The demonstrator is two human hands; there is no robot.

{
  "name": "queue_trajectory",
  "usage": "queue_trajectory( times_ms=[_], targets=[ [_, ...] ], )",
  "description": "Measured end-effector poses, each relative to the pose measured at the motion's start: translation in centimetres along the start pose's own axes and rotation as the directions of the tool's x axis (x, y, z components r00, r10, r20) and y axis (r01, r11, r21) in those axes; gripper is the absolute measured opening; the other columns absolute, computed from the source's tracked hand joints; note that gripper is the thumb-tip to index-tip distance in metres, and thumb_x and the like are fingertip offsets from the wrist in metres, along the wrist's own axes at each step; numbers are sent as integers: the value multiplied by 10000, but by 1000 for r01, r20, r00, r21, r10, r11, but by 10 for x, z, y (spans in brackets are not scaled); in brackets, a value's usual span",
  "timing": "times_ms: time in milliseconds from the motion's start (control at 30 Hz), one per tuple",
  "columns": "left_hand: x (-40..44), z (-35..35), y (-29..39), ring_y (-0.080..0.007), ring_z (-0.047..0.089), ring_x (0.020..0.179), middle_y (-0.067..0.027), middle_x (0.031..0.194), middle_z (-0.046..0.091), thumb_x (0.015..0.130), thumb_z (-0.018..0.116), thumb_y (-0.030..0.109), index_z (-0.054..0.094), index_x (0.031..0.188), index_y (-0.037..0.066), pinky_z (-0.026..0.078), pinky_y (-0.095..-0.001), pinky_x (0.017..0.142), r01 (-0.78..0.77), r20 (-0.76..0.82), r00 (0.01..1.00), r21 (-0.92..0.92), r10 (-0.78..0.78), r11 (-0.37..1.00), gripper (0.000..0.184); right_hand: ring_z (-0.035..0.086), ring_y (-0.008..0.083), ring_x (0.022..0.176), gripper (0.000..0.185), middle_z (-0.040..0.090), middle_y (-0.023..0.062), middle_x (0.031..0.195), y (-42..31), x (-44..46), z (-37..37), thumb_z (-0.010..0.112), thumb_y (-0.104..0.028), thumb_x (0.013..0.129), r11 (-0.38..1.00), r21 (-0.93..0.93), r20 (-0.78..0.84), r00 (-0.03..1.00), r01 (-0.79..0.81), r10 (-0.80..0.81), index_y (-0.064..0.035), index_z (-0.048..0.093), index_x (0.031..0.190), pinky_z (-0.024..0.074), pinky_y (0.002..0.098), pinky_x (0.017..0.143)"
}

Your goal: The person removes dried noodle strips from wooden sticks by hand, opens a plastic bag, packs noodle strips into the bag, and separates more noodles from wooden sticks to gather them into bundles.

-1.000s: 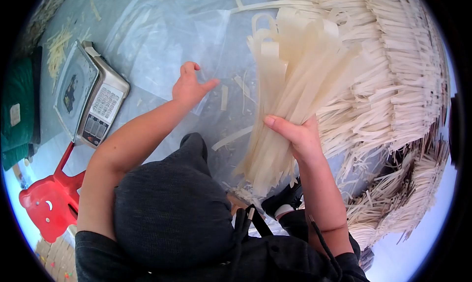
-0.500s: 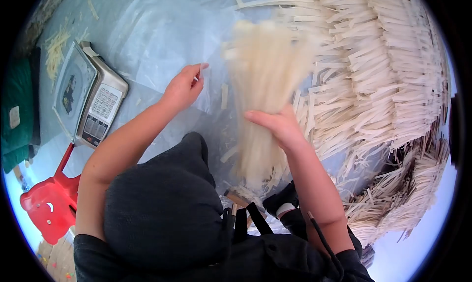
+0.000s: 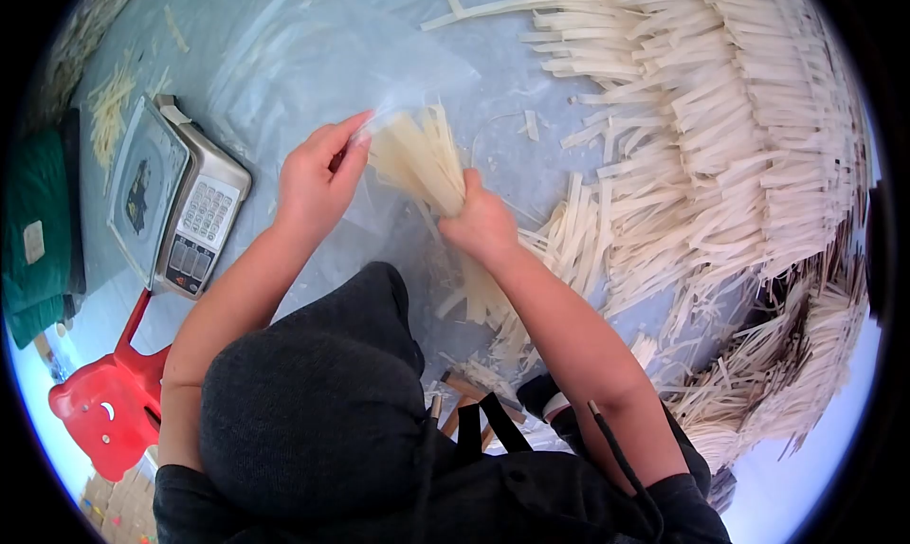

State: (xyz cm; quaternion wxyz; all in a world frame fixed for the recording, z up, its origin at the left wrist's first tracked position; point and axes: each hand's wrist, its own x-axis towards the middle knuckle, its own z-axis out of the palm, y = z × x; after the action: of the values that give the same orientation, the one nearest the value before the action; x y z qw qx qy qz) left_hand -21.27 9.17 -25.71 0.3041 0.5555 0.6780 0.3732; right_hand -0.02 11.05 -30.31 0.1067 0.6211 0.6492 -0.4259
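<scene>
My right hand (image 3: 482,224) is wrapped round a bundle of dried flat noodles (image 3: 417,155), pale strips whose ends fan out toward the upper left. My left hand (image 3: 318,170) pinches the edge of a clear plastic bag (image 3: 417,75) with thumb and forefinger. The bag's edge lies against the fanned noodle ends; how far they are inside it I cannot tell. The lower part of the bundle is partly hidden behind my right hand and forearm.
A large stack of noodles (image 3: 701,146) fills the right side. On the left stand a digital scale (image 3: 194,203), a red plastic stool (image 3: 104,411) and green fabric (image 3: 38,222). Loose strips (image 3: 112,108) lie beyond the scale.
My right hand has brought the noodle bundle left and tilted it toward my left hand. My left hand has shifted slightly left, and the plastic now meets the noodle ends.
</scene>
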Motion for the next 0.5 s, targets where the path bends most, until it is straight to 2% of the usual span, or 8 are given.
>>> queue_trajectory(
  times_ms=[67,200,300,367,400,433,467,500],
  targets=[
    [-3,-2,9,-165,562,634,-83,806,617,919,611,129,649,1193,79,465,-285,605,-92,61,994,70,88,993,280,659,379,914,560,672,205,925,-4,2,-1,649,-177,727,999,-48,-31,999,-10,8,-69,424,1228,508,462,785],
    [-8,6,25,-208,571,639,-97,797,608,914,616,140,637,1212,88,473,-294,612,-187,114,979,148,171,971,303,665,369,902,482,677,191,912,-23,0,4,610,-162,773,988,-137,37,997,77,-72,-72,440,1215,515,447,774],
    [-13,17,27,-225,573,645,-113,803,602,918,615,156,622,1237,99,478,-298,612,-166,196,970,90,146,982,325,669,359,908,449,686,183,940,-17,21,24,600,-178,800,979,-170,46,993,113,-106,-71,468,1216,522,432,790],
    [-24,27,20,-191,569,648,-87,807,593,912,632,173,599,1267,106,482,-288,619,-220,281,931,-74,232,973,362,674,350,910,446,691,173,958,-21,28,23,603,-195,812,978,-162,46,991,133,-127,-71,483,1223,525,424,803],
    [-28,27,18,-180,567,649,-78,809,590,910,638,178,591,1276,109,483,-285,621,-230,308,915,-128,259,965,376,674,343,919,454,692,162,973,-18,31,19,607,-239,828,988,134,102,991,78,-92,-71,493,1235,523,421,826],
    [-29,19,21,-160,565,659,-47,811,585,902,656,199,559,1314,120,486,-284,629,-38,459,880,-193,124,981,430,674,339,923,460,693,156,981,-20,35,18,609,-261,837,959,281,135,988,41,-82,-70,498,1240,522,419,838],
    [-30,12,22,-140,563,669,-16,812,579,895,674,220,527,1352,130,490,-283,637,163,604,797,-223,5,961,488,674,336,927,467,694,151,989,-21,40,16,612,-283,845,908,418,167,983,-5,-72,-70,502,1246,521,417,850],
    [-36,11,13,-140,563,669,-16,812,579,895,674,220,527,1352,130,490,-283,637,166,608,794,-218,1,962,488,672,335,931,499,692,142,991,-26,47,19,612,-335,848,686,392,-326,790,613,-519,-67,501,1255,517,421,863]
  ],
)
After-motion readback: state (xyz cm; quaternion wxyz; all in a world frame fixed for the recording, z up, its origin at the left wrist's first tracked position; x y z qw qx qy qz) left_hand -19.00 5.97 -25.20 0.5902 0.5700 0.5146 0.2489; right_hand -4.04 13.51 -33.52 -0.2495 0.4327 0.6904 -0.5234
